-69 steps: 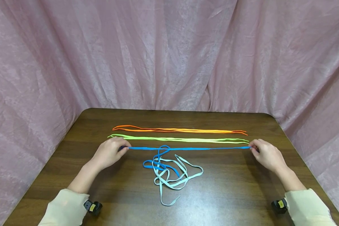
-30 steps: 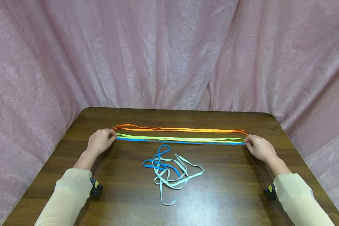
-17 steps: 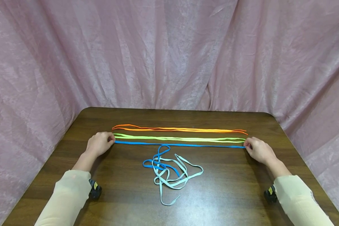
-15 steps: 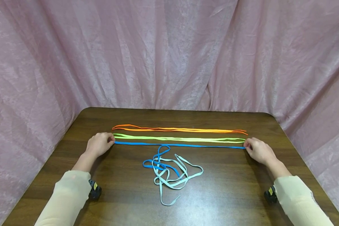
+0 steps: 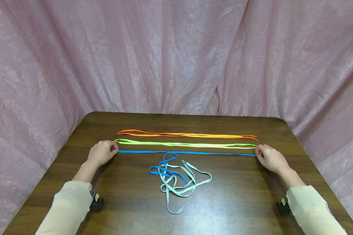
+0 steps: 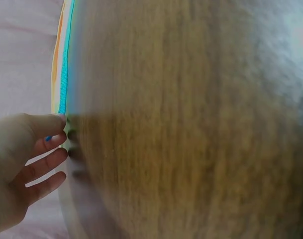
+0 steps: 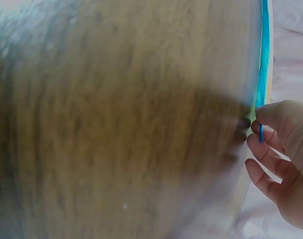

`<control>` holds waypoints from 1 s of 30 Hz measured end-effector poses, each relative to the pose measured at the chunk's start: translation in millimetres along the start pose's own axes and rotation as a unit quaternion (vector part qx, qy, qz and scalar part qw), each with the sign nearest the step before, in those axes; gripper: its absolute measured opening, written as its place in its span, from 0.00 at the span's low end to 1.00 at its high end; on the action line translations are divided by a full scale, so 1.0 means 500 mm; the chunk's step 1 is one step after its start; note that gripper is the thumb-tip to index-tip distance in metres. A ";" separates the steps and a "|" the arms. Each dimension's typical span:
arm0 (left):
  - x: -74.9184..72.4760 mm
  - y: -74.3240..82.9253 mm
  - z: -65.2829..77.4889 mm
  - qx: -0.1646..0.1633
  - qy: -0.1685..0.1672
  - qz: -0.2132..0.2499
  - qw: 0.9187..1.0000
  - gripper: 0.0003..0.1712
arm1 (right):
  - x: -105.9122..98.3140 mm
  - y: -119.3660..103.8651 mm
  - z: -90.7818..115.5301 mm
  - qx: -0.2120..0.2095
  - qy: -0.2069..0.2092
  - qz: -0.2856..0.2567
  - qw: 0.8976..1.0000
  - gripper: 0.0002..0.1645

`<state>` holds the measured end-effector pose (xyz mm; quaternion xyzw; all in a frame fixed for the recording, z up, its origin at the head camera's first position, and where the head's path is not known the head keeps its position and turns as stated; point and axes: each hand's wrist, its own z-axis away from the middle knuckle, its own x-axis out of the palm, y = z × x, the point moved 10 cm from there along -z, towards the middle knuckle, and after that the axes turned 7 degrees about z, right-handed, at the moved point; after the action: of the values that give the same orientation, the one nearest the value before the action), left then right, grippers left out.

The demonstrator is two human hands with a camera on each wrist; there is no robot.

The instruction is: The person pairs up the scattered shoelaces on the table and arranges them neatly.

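A blue shoelace [image 5: 206, 153] is stretched taut and nearly straight across the table between both hands. My left hand [image 5: 103, 152] pinches its left end between thumb and forefinger; in the left wrist view the blue tip pokes out past the thumb [image 6: 47, 124]. At the other end, my right hand [image 5: 271, 159] pinches the lace the same way, its tip showing below the fingers in the right wrist view. Just beyond lies a yellow-green pair of laces [image 5: 188, 144], laid lengthwise. Farther back, an orange pair [image 5: 188, 134] runs parallel to it.
Nearer the body, a loose blue lace [image 5: 157, 173] lies tangled with pale mint laces [image 5: 191, 187], its upper loop reaching the stretched lace. The wooden table [image 5: 129, 209] has rounded back corners, with a pink curtain [image 5: 176, 58] hanging behind and beside it.
Both hands first carried the stretched blue lace away from the body, up against the yellow-green pair. Since then they have drawn it back toward the body, opening a gap, with the left hand shifting slightly left.
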<state>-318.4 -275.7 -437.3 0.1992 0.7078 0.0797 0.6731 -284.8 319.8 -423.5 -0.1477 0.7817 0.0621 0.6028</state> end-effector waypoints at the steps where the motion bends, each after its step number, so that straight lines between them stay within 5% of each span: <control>1: -0.001 0.000 0.001 0.001 0.000 0.001 1.000 0.03 | -0.001 0.000 0.001 0.000 0.000 0.000 1.000 0.09; 22: -0.004 0.009 0.011 0.017 0.019 0.001 1.000 0.03 | 0.000 -0.019 0.003 -0.038 0.029 -0.005 0.999 0.11; 30: -0.001 0.011 0.008 0.025 0.020 0.001 0.999 0.02 | 0.002 -0.016 0.000 -0.032 0.008 -0.008 0.999 0.09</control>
<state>-313.2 -271.4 -434.8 0.2154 0.7226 0.0664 0.6534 -282.8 312.1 -423.8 -0.1736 0.7828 0.0809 0.5921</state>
